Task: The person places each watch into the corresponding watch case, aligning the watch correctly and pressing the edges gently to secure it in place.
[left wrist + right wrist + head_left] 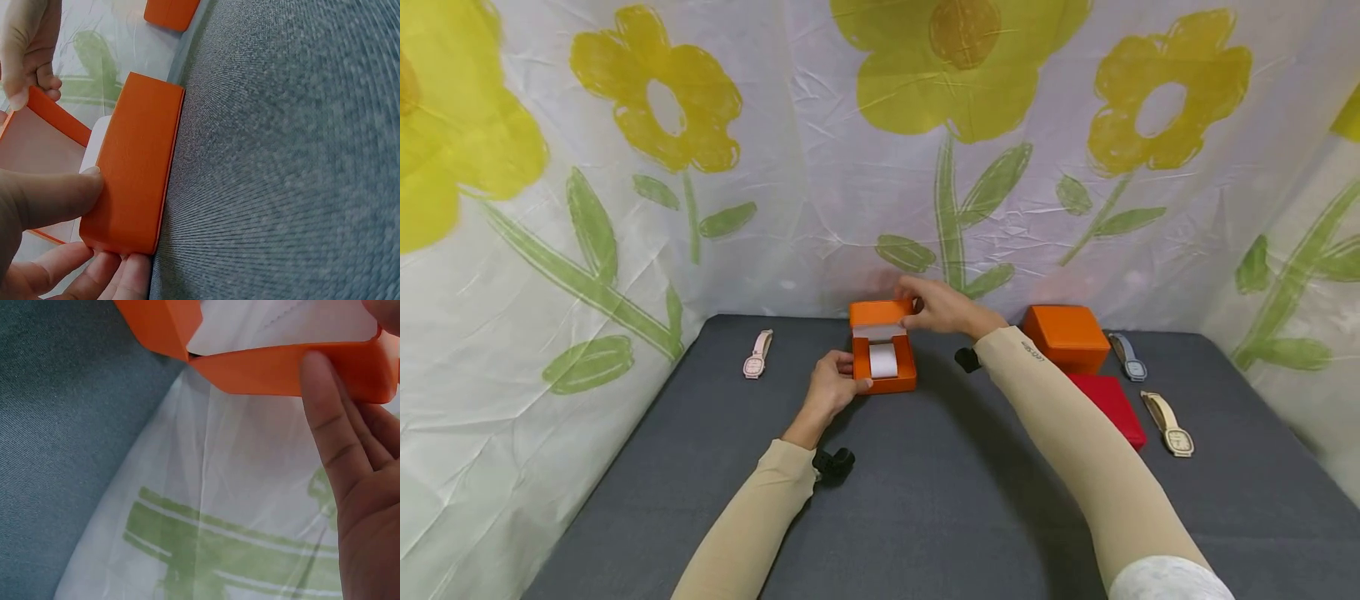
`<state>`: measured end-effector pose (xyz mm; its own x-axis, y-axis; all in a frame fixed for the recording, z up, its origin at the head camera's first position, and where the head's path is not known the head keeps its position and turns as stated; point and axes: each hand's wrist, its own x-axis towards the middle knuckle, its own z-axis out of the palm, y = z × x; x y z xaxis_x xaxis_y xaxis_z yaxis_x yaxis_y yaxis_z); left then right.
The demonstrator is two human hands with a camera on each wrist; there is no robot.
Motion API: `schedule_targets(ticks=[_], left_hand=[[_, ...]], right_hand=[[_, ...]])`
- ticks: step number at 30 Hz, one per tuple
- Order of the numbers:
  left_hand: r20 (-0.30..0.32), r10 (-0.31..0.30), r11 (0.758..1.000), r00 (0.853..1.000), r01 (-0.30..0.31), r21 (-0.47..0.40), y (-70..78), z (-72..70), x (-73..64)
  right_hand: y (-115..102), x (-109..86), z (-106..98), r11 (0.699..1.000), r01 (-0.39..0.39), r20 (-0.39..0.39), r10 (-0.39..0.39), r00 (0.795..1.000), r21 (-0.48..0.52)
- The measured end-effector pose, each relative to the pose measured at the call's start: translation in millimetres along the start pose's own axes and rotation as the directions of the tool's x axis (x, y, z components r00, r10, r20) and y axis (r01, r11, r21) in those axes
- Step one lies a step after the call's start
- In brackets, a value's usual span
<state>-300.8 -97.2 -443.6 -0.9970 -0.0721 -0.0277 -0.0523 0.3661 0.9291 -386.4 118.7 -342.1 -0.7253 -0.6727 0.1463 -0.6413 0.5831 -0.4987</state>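
An orange watch box (884, 385) stands with its lid raised at the back of the table, a white cushion (883, 361) inside it. My left hand (832, 385) grips the base from the left; in the left wrist view the thumb (56, 195) lies over the top edge of the orange wall (134, 169), and the fingers bend along its end. At the raised lid (269, 372), my right hand (943, 306) pinches the right edge, thumb on the inner side and fingers against the outside.
A closed orange box (1066, 337) and a red box (1108, 408) stand on the right. Near them lie a blue watch (1127, 357) and a cream watch (1168, 425). A pink watch (757, 355) lies at the left. Behind hangs a flowered curtain (805, 208).
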Motion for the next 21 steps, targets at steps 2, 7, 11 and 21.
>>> schedule_targets(ticks=[2, 7, 11, 21], left_hand=[[-0.002, 0.005, 1.000, 1.000, -0.005, 0.004, 0.4, -1.1, 0.8], [0.001, 0.007, 1.000, 1.000, -0.007, 0.010, 0.5, -0.8, 1.8], [0.006, -0.003, 1.000, 1.000, 0.003, 0.006, 0.0, 0.8, 1.0], [0.006, 0.004, 1.000, 1.000, -0.004, 0.008, -0.5, 0.0, -1.2]], right_hand=[[0, 0.9, -1, 1.000, 0.000, -0.013, 0.000, 1.000, 0.002], [1, 2.1, -3, 1.000, -0.014, -0.052, 0.014, 0.999, 0.013], [7, 3.2, -3, 0.999, -0.031, -0.081, 0.034, 0.996, 0.032], [17, 14.7, 2, 0.987, -0.116, -0.158, 0.133, 0.978, 0.115]])
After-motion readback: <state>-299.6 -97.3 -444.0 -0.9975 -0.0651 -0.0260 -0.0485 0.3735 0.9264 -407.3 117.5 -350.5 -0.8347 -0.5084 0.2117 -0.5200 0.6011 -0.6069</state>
